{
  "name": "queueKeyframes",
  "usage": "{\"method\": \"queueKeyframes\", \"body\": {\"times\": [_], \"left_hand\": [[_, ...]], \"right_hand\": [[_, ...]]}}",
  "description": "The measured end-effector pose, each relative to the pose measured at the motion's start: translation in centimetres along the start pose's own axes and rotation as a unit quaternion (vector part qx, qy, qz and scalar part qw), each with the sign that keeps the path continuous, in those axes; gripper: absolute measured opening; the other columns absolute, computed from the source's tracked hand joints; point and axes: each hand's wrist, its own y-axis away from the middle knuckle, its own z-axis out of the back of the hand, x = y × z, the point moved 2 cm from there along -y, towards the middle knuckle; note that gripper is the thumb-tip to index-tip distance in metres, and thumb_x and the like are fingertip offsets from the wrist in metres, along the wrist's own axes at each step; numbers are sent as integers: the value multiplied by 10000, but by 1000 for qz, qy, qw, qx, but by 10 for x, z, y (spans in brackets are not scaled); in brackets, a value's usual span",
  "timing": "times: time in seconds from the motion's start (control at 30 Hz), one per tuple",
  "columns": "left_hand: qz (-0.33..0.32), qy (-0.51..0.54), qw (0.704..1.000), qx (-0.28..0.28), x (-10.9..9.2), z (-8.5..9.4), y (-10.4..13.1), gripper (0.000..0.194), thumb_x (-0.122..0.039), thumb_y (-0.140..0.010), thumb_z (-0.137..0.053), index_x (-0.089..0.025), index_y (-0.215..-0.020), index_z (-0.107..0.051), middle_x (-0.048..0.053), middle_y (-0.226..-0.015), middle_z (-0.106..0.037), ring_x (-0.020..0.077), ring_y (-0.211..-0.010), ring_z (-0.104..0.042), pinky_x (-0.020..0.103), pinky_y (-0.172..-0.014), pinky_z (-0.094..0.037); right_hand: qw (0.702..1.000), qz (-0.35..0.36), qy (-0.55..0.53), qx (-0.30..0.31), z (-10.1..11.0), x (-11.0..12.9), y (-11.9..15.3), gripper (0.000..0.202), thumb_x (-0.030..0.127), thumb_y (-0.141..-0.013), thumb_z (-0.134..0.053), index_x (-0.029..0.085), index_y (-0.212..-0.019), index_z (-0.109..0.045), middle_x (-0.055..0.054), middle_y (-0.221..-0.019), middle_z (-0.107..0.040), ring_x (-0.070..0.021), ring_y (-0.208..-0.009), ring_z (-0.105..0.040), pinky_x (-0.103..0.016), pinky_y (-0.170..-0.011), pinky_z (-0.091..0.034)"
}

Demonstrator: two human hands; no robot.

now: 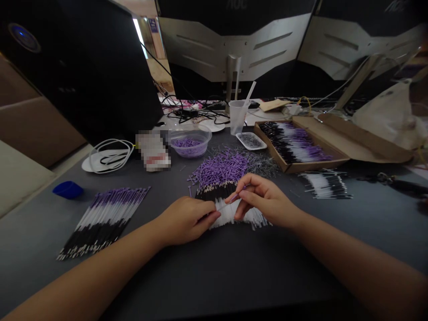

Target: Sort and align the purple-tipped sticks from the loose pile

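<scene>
My left hand (192, 219) is closed, thumb and forefinger pinching the clear end of a thin stick. At the stick's other end my right hand (261, 198) pinches a small purple piece (238, 194). Both hands are over a row of black and white sticks (214, 191) in the middle of the table. Directly behind the row lies a heap of purple pieces (222, 166), with small grey clear pieces (262, 165) at its right. A fanned stack of purple, white and black sticks (107, 214) rests at the left.
A clear bowl (191, 149) of purple pieces, a white tray (251, 141) and a cup with a straw (237, 118) stand behind. An open cardboard box (290, 167) holds finished-looking sticks at the right, near loose white ones (326, 183). A blue cap (67, 190) is far left.
</scene>
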Motion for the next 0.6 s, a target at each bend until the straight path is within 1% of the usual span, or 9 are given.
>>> {"method": "queueKeyframes", "body": {"times": [0.2, 0.33, 0.4, 0.5, 0.6], "left_hand": [[0, -7, 1000, -3, 1, -1, 0, 311, -333, -956, -381, -184, -718, -514, -26, -572, -546, 96, -523, -503, 227, -533, -305], [4, -3, 1000, 1, 1, -1, 0, 296, -333, -954, -389, -185, -741, -530, -24, -600, -574, 94, -542, -524, 224, -541, -318], [2, -11, 1000, 3, 1, -1, 0, 293, -328, -956, -387, -184, -745, -532, -23, -610, -582, 94, -549, -529, 227, -544, -316], [-15, -36, 999, 2, -1, -1, 0, 295, -316, -955, -387, -183, -734, -529, -21, -610, -576, 97, -554, -525, 236, -546, -308], [-36, -56, 998, -15, -2, -1, 0, 308, -310, -954, -383, -180, -722, -540, -11, -622, -573, 102, -575, -529, 243, -563, -319]], "right_hand": [[1000, -15, -17, 7, 0, -1, 0, 185, 321, -871, -596, 202, -871, -454, -45, -923, -721, -131, -600, -704, -252, -551, -571], [1000, -16, 3, 3, -1, 0, 0, 175, 316, -881, -577, 205, -878, -441, -46, -929, -711, -127, -594, -699, -245, -526, -561], [999, -8, 37, -3, -1, 1, 1, 159, 310, -888, -565, 204, -882, -447, -44, -929, -704, -119, -599, -695, -250, -551, -564], [992, 23, 121, -11, -2, 4, 3, 98, 276, -900, -548, 194, -891, -494, -39, -911, -689, -108, -633, -690, -251, -605, -559], [984, 48, 173, -7, -3, 7, 4, 59, 245, -897, -549, 188, -890, -537, -30, -881, -677, -106, -652, -683, -258, -636, -553]]}}
